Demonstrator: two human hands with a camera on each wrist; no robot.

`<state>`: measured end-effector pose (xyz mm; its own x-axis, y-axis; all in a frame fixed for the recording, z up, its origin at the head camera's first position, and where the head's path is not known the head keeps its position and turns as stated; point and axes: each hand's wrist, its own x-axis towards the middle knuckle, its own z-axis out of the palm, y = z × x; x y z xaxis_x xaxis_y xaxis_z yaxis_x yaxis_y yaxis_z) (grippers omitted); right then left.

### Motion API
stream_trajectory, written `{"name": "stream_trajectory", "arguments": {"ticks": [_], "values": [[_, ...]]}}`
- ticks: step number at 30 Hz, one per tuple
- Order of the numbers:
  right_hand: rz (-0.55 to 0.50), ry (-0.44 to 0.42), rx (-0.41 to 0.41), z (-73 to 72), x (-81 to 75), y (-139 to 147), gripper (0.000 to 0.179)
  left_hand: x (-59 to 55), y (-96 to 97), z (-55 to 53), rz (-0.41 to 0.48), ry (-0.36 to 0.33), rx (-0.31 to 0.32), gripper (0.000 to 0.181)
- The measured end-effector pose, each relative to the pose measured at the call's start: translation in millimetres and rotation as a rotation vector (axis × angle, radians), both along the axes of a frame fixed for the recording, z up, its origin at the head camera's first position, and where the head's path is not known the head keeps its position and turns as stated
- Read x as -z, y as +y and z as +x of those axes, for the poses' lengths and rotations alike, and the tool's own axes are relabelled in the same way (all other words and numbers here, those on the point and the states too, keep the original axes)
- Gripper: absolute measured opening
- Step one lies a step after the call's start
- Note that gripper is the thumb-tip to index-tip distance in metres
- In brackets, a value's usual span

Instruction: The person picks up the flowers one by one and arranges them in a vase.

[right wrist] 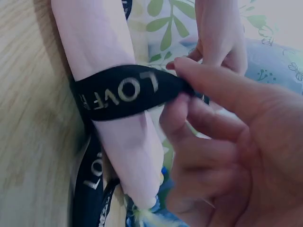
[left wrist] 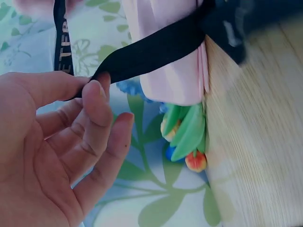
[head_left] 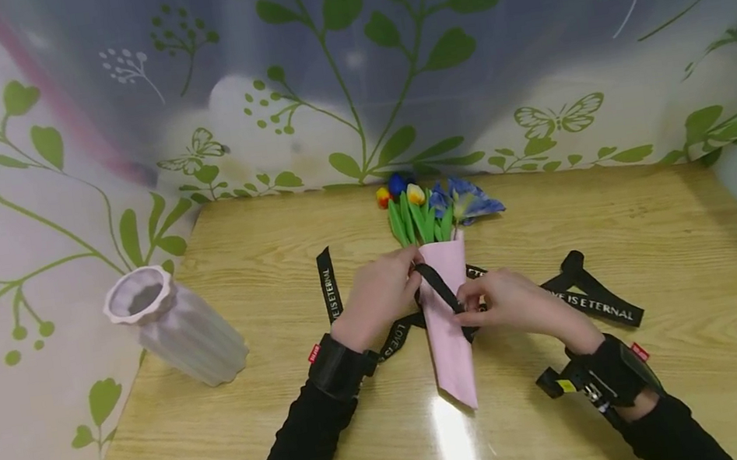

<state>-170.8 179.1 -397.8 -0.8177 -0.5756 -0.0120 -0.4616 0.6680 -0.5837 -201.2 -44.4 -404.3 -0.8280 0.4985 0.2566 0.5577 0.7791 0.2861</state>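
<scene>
A bouquet in a pink paper wrap (head_left: 452,360) lies on the wooden table. Green leaves, tulips (head_left: 415,194) and blue flowers (head_left: 470,200) stick out of its far end. Black ribbon (right wrist: 125,92) with pale lettering passes around the wrap. My left hand (head_left: 378,295) pinches the ribbon between thumb and index finger at the wrap's left side, its other fingers loosely bent in the left wrist view. On the right side, my right hand (head_left: 509,303) pinches another part of the ribbon with thumb and fingertip. Between the hands, a ribbon stretch slants across the wrap's front.
A pale ribbed vase (head_left: 191,326) stands at the table's left. One ribbon tail (head_left: 328,283) lies left of the bouquet, and a looped ribbon end (head_left: 593,296) lies to the right. Leaf-patterned cloth (head_left: 346,68) hangs along the table's back edge.
</scene>
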Motion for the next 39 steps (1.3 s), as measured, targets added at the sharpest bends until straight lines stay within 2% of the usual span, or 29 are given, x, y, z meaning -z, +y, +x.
{"name": "stream_trajectory", "arguments": {"ticks": [4,7,9,11,13,15,17,19,21,23,26,31,33,34,36,37,39], "values": [[0.031,-0.076,-0.019,0.9,-3.4,9,0.02,0.1,-10.4,-5.7,-0.018,-0.023,-0.05,0.008],[-0.031,-0.178,0.007,0.6,-8.8,17,0.02,0.3,-18.1,-7.9,-0.053,-0.042,-0.116,0.007],[-0.089,-0.215,0.035,0.4,-11.4,20,0.021,-0.4,-20.7,-7.4,-0.064,-0.056,-0.122,0.013],[-0.128,-0.181,0.049,-0.1,-12.3,19,0.021,-2.2,-19.3,-5.9,-0.052,-0.07,-0.074,0.03],[-0.14,-0.103,0.069,-0.1,-11.8,14,0.019,-4.8,-14.0,-3.2,-0.015,-0.079,0.03,0.05],[-0.143,-0.034,0.083,-0.1,-10.9,8,0.018,-7.2,-6.5,0.0,0.025,-0.074,0.147,0.06],[-0.161,-0.005,0.094,0.8,-11.0,3,0.017,-9.2,0.4,3.3,0.065,-0.057,0.233,0.052],[-0.202,-0.032,0.114,1.9,-12.7,2,0.019,-10.5,3.7,5.1,0.09,-0.02,0.262,0.033],[-0.227,-0.082,0.142,2.9,-15.5,6,0.021,-11.5,2.4,5.1,0.128,-0.002,0.23,0.017],[-0.219,-0.118,0.163,4.0,-19.7,13,0.023,-12.7,-3.2,3.0,0.156,0.013,0.164,0.013],[-0.156,-0.146,0.158,3.7,-24.9,25,0.027,-14.5,-15.5,-2.6,0.177,0.032,0.024,0.015],[-0.057,-0.119,0.145,3.7,-32.8,40,0.027,-17.3,-38.3,-12.2,0.167,0.095,-0.242,0.02],[-0.046,-0.094,0.158,4.1,-34.6,43,0.027,-18.1,-45.1,-13.9,0.172,0.113,-0.309,0.019],[-0.046,-0.082,0.164,4.2,-34.5,43,0.026,-18.3,-47.3,-14.2,0.172,0.114,-0.314,0.017],[-0.064,-0.056,0.164,3.9,-33.4,40,0.025,-19.5,-48.1,-14.1,0.153,0.11,-0.258,0.025],[-0.074,-0.043,0.164,3.9,-32.3,37,0.024,-20.1,-46.3,-13.8,0.139,0.104,-0.199,0.035],[-0.086,0.001,0.158,3.5,-28.3,29,0.022,-20.5,-38.3,-12.3,0.112,0.079,-0.043,0.055]]}}
